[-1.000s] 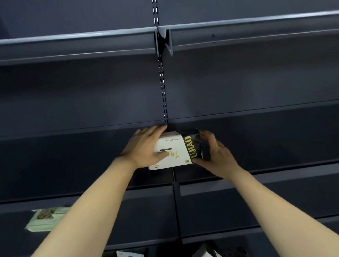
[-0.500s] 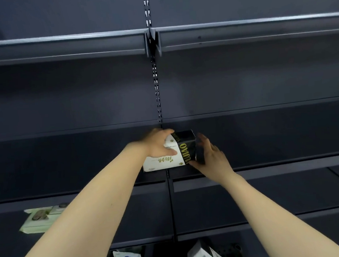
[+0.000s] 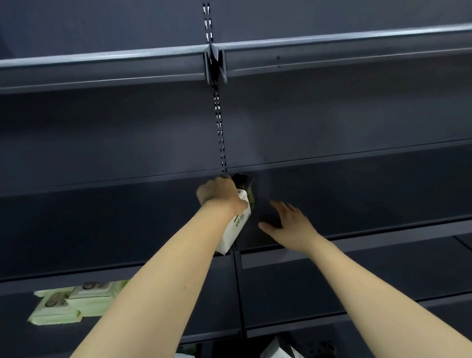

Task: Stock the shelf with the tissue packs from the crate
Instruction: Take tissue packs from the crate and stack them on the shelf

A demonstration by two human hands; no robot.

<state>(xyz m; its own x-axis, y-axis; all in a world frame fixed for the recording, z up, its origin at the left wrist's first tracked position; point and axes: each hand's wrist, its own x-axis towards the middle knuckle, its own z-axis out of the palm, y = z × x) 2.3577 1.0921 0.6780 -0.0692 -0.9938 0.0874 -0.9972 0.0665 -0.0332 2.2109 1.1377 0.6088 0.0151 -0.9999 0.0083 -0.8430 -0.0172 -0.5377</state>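
Tissue pack [image 3: 237,229] gripped under left hand [image 3: 219,192]; right hand [image 3: 289,222] beside, apart.

Both bare arms reach up and forward — 2 long arms stretched out side by side. The left hand [image 3: 220,193] is turned with its back to the camera, and its fingers curl round the top of a white and black tissue box [image 3: 239,220]. The right hand [image 3: 289,222] is near the box but apart from it — fingers straight and spread, holding nothing.
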